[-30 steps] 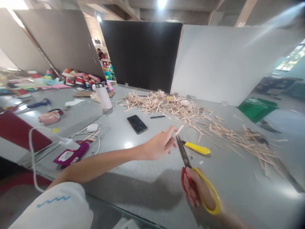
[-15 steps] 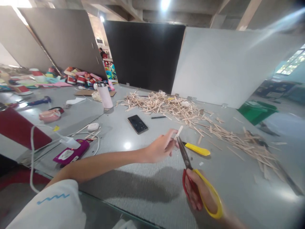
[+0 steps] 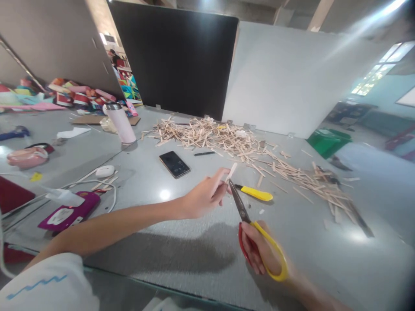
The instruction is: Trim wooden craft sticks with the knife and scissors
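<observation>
Clock directions are taken from the tips of the scissors (image 3: 240, 203). The left hand (image 3: 201, 195), at 8 o'clock, has its grip pinched on a slim wooden stick (image 3: 232, 169), whose free end points toward 1 o'clock. The right hand (image 3: 256, 247), at 5 o'clock, has its grip closed around the red and yellow handles; the blades point up to the stick's lower end, though contact cannot be determined. A yellow cutter (image 3: 256, 193) lies on the desk (image 3: 155, 246) at 4 o'clock, near the blades. The phone (image 3: 174, 164) lies between 9 and 10 o'clock, the dark pen (image 3: 205, 153) at 10. The loose stick pile (image 3: 207, 134) is heaped at 11 o'clock and trails round to 3. The pink flask (image 3: 120, 124) stands, appearing tilted, near 10 o'clock.
</observation>
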A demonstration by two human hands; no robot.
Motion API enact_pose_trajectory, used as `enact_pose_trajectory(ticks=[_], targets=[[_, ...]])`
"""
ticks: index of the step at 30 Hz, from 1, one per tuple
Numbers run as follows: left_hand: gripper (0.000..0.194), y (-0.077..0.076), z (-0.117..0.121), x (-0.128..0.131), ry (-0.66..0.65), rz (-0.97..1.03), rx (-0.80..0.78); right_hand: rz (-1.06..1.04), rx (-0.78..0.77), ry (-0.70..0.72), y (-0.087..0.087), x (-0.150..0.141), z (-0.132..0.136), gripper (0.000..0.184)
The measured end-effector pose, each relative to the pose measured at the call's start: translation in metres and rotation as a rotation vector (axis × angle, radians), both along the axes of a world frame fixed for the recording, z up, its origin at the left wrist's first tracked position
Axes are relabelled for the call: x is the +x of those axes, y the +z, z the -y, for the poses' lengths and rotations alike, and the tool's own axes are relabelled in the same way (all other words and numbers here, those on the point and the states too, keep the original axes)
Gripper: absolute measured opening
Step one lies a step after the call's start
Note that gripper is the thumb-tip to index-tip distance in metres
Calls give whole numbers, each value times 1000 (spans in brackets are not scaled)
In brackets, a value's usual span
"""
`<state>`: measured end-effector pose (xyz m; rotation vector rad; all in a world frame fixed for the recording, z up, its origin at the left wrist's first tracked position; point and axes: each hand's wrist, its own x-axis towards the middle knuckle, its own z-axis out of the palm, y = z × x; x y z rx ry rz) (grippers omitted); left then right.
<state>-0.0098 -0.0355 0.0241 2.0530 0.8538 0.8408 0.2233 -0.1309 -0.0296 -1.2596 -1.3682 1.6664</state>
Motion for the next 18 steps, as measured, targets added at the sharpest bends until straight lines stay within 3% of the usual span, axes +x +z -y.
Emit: enact_pose_trajectory(ticks=[18], targets=[[26, 2, 0, 1, 42, -33, 1, -71, 26, 12, -6, -2, -1, 69]])
